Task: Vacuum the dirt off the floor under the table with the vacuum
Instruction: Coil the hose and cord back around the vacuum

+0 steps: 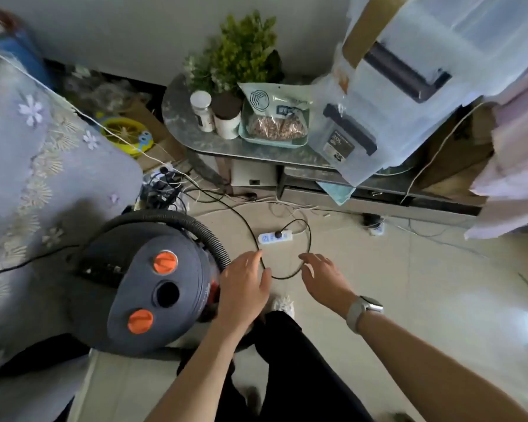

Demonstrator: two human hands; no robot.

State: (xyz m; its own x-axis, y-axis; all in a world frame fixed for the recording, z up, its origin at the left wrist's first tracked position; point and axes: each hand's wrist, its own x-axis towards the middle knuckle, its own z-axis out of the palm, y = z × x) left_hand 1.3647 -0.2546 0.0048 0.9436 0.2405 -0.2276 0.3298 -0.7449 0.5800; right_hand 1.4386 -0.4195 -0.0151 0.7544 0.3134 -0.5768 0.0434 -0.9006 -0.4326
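Note:
A grey canister vacuum [153, 287] with two orange knobs stands on the tiled floor at my lower left. Its black ribbed hose [195, 226] arcs over its top. My left hand [244, 284] hovers beside the vacuum's right side with fingers relaxed, close to the hose. My right hand [320, 275] reaches forward with loosely spread fingers, a watch on the wrist. A thin black power cord [287, 275] loops on the floor between the two hands and runs to a plug in a white power strip [275, 237]. Neither hand visibly holds the cord.
A low grey table [195, 138] holds a plant [241, 53], two jars, and a tray of snacks [275, 126]. Clear plastic bins [403, 95] lean at the right. A floral cloth [37, 166] covers furniture at the left. Tangled cables [162, 190] lie under the table.

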